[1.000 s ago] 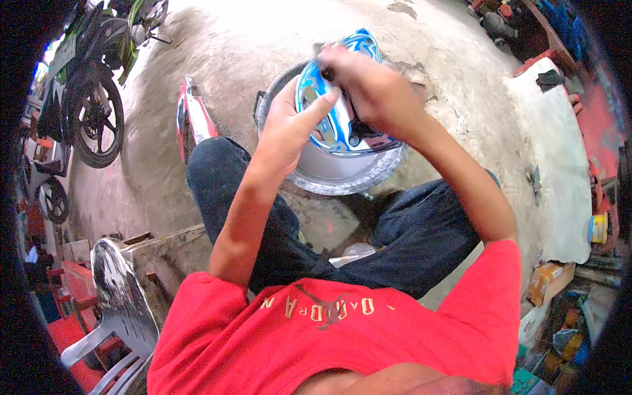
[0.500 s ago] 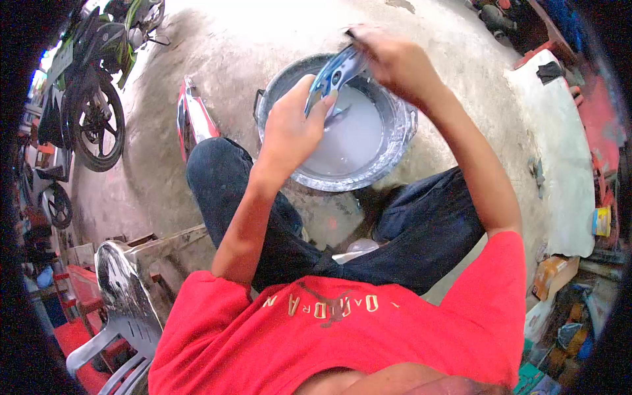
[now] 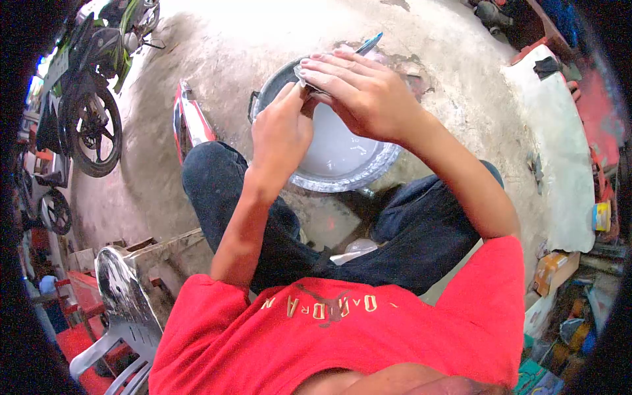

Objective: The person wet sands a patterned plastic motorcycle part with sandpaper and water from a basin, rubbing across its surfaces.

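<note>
A blue, curved panel [image 3: 370, 43] is mostly hidden under my hands, with only its pointed end showing beyond my right hand. My left hand [image 3: 282, 135] is closed around its near end. Across the panel lies my right hand [image 3: 365, 92], fingers long and together, pressing a thin grey sheet [image 3: 300, 76] against it; whether that is sandpaper or cloth I cannot tell. Both hands are over a grey basin [image 3: 345, 183] of cloudy, whitish water [image 3: 342, 148].
A red and white panel [image 3: 193, 118] lies on the concrete floor left of the basin. Motorcycles [image 3: 92, 125] stand at far left. A worn plastic chair [image 3: 128, 309] is at lower left. A cardboard box [image 3: 555, 273] and a pale slab [image 3: 553, 151] are at right.
My right hand has moved down and left along the panel, from its far end to near my left hand. The panel is now largely covered and points further right.
</note>
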The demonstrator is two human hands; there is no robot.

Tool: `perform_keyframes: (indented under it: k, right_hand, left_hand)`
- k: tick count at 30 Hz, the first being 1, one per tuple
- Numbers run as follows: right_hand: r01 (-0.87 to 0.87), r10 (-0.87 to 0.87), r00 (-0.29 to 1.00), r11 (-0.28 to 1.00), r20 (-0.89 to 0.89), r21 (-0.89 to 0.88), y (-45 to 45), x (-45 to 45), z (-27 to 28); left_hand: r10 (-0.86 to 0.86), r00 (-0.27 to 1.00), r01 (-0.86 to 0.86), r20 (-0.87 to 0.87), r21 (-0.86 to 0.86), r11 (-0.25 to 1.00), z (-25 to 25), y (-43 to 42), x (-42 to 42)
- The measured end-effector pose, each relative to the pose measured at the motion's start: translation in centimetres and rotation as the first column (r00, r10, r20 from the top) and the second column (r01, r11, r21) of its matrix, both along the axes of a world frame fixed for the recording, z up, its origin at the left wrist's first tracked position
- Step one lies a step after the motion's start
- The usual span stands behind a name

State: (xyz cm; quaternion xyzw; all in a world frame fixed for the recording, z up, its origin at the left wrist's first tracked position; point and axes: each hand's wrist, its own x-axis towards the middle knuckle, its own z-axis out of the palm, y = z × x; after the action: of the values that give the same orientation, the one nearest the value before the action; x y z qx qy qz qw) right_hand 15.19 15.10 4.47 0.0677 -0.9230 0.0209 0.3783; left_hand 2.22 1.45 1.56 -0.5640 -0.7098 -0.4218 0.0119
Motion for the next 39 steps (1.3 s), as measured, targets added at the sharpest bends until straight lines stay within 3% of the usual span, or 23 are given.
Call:
perform_keyframes:
  k: [2,3,4,6,8,10,12,14,16,20,22,24,26,27,28,30,33,36,37,38,39]
  right_hand:
    - [0.034,-0.035,0.999,0.998,0.030,0.050,3.7,0.2,-0.9]
    - [0.162,-0.164,0.986,0.986,0.028,0.048,5.3,0.5,-0.3]
    - [0.349,-0.339,0.928,0.936,0.152,-0.043,5.9,0.9,0.4]
    - [0.409,-0.387,0.900,0.909,0.199,-0.084,6.9,1.0,1.1]
    - [0.180,-0.179,0.983,0.983,-0.048,0.038,4.2,0.1,-0.1]
    - [0.026,-0.022,0.999,0.995,-0.044,0.092,-0.2,-0.2,0.5]
    - [0.003,-0.002,1.000,0.998,-0.007,0.069,2.1,0.4,0.5]
    - [0.285,-0.287,0.958,0.953,0.004,0.108,5.5,0.6,1.0]
    - [0.381,-0.379,0.925,0.920,-0.036,0.095,6.8,0.4,1.2]
    - [-0.027,0.030,0.999,0.997,-0.035,0.068,-0.5,0.0,0.8]
    - [-0.045,0.047,0.998,0.996,-0.031,0.080,2.0,0.4,0.8]
    - [0.264,-0.261,0.964,0.962,-0.052,0.070,5.8,0.5,1.1]
    - [0.425,-0.425,0.905,0.901,-0.014,0.086,7.9,1.0,1.2]
    - [0.389,-0.389,0.921,0.921,-0.016,0.032,7.5,0.7,0.4]
    - [0.294,-0.282,0.954,0.943,-0.097,0.153,6.0,0.4,0.0]
    - [0.022,-0.020,0.999,0.999,-0.043,0.029,0.8,0.0,0.8]
    - [-0.017,0.021,0.998,0.998,-0.065,0.057,3.0,0.3,0.9]
    - [0.429,-0.424,0.900,0.903,-0.098,0.038,7.2,0.5,1.4]
    - [0.492,-0.489,0.870,0.866,0.056,-0.089,6.3,0.8,1.8]
    - [0.416,-0.420,0.903,0.907,-0.083,-0.064,5.6,0.3,0.4]
    - [0.249,-0.252,0.962,0.968,-0.104,-0.036,4.0,-0.2,0.1]
  left_hand:
    - [-0.004,1.000,0.004,0.018,0.024,1.000,0.1,-0.1,0.3]
    - [-0.005,1.000,0.004,0.027,0.047,0.999,0.3,0.0,0.4]
    - [0.004,0.999,-0.006,0.034,0.050,0.999,0.4,0.1,0.3]
    - [0.020,0.998,-0.023,0.052,0.051,0.998,0.4,0.0,0.3]
    - [0.013,0.999,-0.017,0.048,0.083,0.996,0.4,0.3,0.0]
    - [0.017,0.999,-0.021,0.044,0.104,0.994,0.0,0.3,0.1]
    - [0.021,0.999,-0.025,0.030,0.123,0.992,-0.3,0.4,0.2]
    - [0.019,0.999,-0.023,0.049,0.099,0.995,0.3,0.2,0.2]
    - [0.023,0.997,-0.029,0.070,0.086,0.996,0.5,-0.1,0.3]
    - [0.044,0.996,-0.052,0.076,0.109,0.993,-0.4,0.4,0.2]
    - [0.036,0.996,-0.045,0.082,0.106,0.993,-0.3,0.1,0.1]
    - [0.021,0.991,-0.037,0.130,0.115,0.993,0.7,0.0,0.6]
    - [0.029,0.989,-0.041,0.144,0.084,0.996,0.8,-0.3,0.7]
    - [0.028,0.989,-0.039,0.143,0.072,0.997,0.9,-0.2,0.5]
    - [0.026,0.993,-0.039,0.118,0.113,0.993,0.8,0.2,0.2]
    - [0.031,0.997,-0.043,0.074,0.170,0.985,0.1,0.2,0.1]
    - [0.032,0.995,-0.045,0.090,0.142,0.989,0.8,0.1,0.6]
    - [0.016,0.991,-0.029,0.129,0.098,0.995,0.9,0.0,0.4]
    - [0.012,0.992,-0.025,0.127,0.102,0.995,0.8,-0.1,0.4]
    - [0.007,0.992,-0.021,0.122,0.113,0.993,0.8,0.0,0.4]
    - [0.009,0.993,-0.023,0.122,0.119,0.993,0.6,0.1,0.4]
